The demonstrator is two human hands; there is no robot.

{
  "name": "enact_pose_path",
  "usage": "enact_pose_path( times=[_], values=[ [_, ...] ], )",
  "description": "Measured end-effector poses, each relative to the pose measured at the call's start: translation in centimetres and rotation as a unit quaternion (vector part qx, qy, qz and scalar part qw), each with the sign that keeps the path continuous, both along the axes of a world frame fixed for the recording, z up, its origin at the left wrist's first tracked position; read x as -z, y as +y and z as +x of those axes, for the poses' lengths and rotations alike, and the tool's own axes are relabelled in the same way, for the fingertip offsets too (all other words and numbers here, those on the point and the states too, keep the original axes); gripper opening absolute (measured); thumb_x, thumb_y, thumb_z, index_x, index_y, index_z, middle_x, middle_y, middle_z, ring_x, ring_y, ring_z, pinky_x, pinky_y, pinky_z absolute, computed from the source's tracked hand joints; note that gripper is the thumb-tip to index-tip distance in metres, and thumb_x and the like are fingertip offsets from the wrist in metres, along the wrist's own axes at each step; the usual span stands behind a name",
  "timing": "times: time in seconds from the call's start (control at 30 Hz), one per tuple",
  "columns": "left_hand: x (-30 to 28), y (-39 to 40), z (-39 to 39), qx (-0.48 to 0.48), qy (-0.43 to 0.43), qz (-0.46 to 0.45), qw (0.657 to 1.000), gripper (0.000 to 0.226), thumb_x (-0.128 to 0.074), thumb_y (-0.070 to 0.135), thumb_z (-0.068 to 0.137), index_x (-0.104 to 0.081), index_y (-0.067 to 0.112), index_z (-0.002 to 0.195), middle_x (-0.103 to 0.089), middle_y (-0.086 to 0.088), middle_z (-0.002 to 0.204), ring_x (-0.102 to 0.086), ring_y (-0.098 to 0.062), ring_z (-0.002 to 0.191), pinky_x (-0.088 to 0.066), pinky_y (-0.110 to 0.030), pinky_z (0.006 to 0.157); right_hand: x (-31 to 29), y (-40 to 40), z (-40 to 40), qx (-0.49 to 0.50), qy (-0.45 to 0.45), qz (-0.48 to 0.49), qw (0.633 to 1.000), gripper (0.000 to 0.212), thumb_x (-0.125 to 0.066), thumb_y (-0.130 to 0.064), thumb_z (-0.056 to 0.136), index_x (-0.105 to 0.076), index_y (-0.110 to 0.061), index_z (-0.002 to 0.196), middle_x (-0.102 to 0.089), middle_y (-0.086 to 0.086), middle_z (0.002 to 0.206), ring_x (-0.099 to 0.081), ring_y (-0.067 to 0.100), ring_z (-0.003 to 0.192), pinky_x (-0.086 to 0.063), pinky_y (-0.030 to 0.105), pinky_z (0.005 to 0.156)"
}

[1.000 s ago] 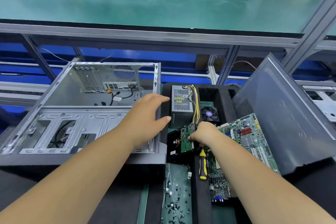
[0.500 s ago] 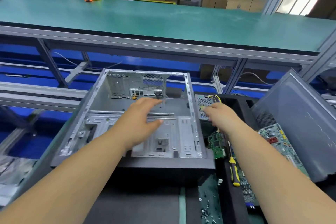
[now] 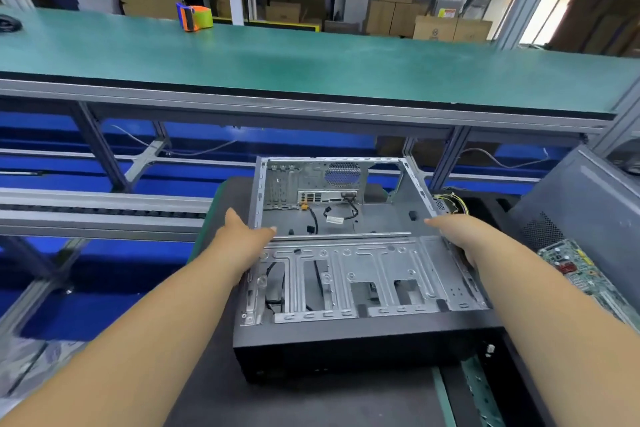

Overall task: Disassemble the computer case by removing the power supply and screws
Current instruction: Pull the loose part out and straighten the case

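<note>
The open computer case [image 3: 346,274] lies on its side on a black mat, its inside bare except for a few loose black cables near the rear port panel. My left hand [image 3: 247,237] holds the case's left wall, thumb outside and fingers over the rim. Over the right wall my right hand [image 3: 457,236] grips the rim, fingers pointing inward. The power supply [image 3: 445,203] with its yellow wires peeks out behind the right wall, outside the case and mostly hidden.
A green motherboard [image 3: 571,267] lies to the right, with the grey side panel [image 3: 588,211] leaning behind it. A green strip with small screws [image 3: 479,388] runs at the bottom right. Beyond stand a conveyor frame and a green bench with an orange tape dispenser [image 3: 194,15].
My right hand left the parts on the right and came onto the case's right wall. My left hand shifted from the middle to the left wall. The view swung left, so the case sits further right in it.
</note>
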State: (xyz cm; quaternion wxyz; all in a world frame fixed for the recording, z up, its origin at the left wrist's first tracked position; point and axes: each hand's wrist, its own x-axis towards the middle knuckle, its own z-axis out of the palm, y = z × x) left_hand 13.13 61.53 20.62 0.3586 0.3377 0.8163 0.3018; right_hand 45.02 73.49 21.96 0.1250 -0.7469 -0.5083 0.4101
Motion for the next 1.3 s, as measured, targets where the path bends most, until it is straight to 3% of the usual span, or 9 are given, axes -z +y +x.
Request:
enact_pose_path(
  times=[0.2, 0.3, 0.4, 0.47, 0.8, 0.93, 1.03, 1.17, 1.3],
  values=[
    [-0.1, 1.5, -0.4, -0.021, -0.197, -0.014, 0.98, 0.07, -0.059, 0.045, 0.093, -0.031, 0.015, 0.151, -0.024, -0.008, 0.159, -0.023, -0.032, 0.145, -0.021, -0.051, 0.113, 0.3, 0.6, 0.5, 0.047, 0.085, -0.034, 0.995, 0.075, -0.063, -0.047, 0.092, -0.031, -0.015, 0.153, -0.029, 0.012, 0.159, -0.028, 0.037, 0.143, -0.026, 0.05, 0.113],
    [-0.7, 2.3, -0.2, -0.025, -0.215, -0.013, 0.976, 0.072, -0.058, 0.044, 0.094, -0.028, 0.015, 0.152, -0.02, -0.011, 0.16, -0.02, -0.035, 0.145, -0.02, -0.054, 0.113, 0.8, 1.4, 0.4, 0.027, 0.077, -0.067, 0.994, 0.077, -0.067, -0.046, 0.09, -0.033, -0.016, 0.152, -0.032, 0.014, 0.157, -0.03, 0.039, 0.142, -0.028, 0.052, 0.112],
    [-1.0, 2.8, 0.2, -0.026, -0.218, -0.011, 0.975, 0.07, -0.06, 0.042, 0.093, -0.029, 0.017, 0.152, -0.017, -0.012, 0.161, -0.019, -0.034, 0.146, -0.021, -0.055, 0.112, 1.2, 2.2, 0.1, 0.027, 0.033, -0.066, 0.997, 0.051, -0.066, -0.018, 0.091, -0.047, -0.001, 0.135, -0.058, 0.02, 0.113, -0.057, 0.037, 0.103, -0.046, 0.047, 0.097],
    [-1.2, 3.1, 0.4, -0.029, -0.221, -0.012, 0.975, 0.068, -0.059, 0.039, 0.094, -0.031, 0.017, 0.151, -0.015, -0.013, 0.161, -0.017, -0.034, 0.146, -0.019, -0.057, 0.112, 1.7, 2.5, 0.2, 0.034, 0.018, -0.068, 0.997, 0.03, -0.059, -0.004, 0.087, -0.054, 0.005, 0.116, -0.056, 0.02, 0.093, -0.056, 0.033, 0.086, -0.051, 0.049, 0.093],
    [-2.1, 3.4, -2.1, -0.152, -0.274, 0.09, 0.945, 0.081, -0.067, 0.048, 0.076, -0.036, 0.025, 0.147, -0.029, -0.009, 0.155, -0.03, -0.036, 0.139, -0.028, -0.055, 0.11, 1.7, 1.7, -0.5, 0.114, 0.089, 0.009, 0.989, 0.012, -0.05, 0.001, 0.077, -0.057, 0.001, 0.086, -0.049, 0.016, 0.066, -0.047, 0.025, 0.055, -0.045, 0.032, 0.056],
    [-3.7, 3.3, -3.3, -0.18, -0.295, 0.16, 0.925, 0.078, -0.065, 0.055, 0.06, -0.056, 0.026, 0.131, -0.052, -0.008, 0.14, -0.051, -0.036, 0.124, -0.044, -0.061, 0.096, 0.3, 2.0, -1.5, 0.103, 0.138, 0.097, 0.98, 0.017, -0.052, -0.002, 0.074, -0.059, -0.008, 0.088, -0.053, 0.01, 0.066, -0.05, 0.023, 0.056, -0.039, 0.023, 0.05],
    [-4.3, 3.4, -4.3, -0.148, -0.339, 0.26, 0.892, 0.031, -0.058, 0.049, 0.078, -0.075, 0.026, 0.087, -0.073, -0.001, 0.09, -0.07, -0.024, 0.071, -0.056, -0.04, 0.057, 0.0, 2.0, -2.7, 0.094, 0.183, 0.174, 0.963, 0.02, -0.055, -0.007, 0.073, -0.067, -0.015, 0.087, -0.063, 0.004, 0.067, -0.055, 0.022, 0.057, -0.039, 0.021, 0.043],
    [-3.8, 3.5, -5.5, -0.104, -0.377, 0.359, 0.847, 0.035, -0.046, 0.038, 0.088, -0.075, 0.025, 0.073, -0.069, 0.006, 0.076, -0.065, -0.015, 0.062, -0.052, -0.026, 0.052, 0.9, 2.6, -4.1, 0.082, 0.198, 0.25, 0.944, 0.025, -0.053, -0.016, 0.065, -0.066, -0.023, 0.085, -0.061, -0.003, 0.062, -0.05, 0.014, 0.051, -0.04, 0.023, 0.045],
    [-1.5, 3.5, -7.0, -0.069, -0.418, 0.402, 0.812, 0.035, -0.039, 0.028, 0.091, -0.064, 0.017, 0.113, -0.068, -0.001, 0.109, -0.066, -0.022, 0.096, -0.054, -0.04, 0.077, 3.3, 3.0, -4.5, 0.078, 0.266, 0.295, 0.914, 0.03, -0.052, -0.014, 0.065, -0.066, -0.039, 0.075, -0.06, -0.014, 0.059, -0.053, 0.01, 0.057, -0.042, 0.027, 0.056]
  ],
)
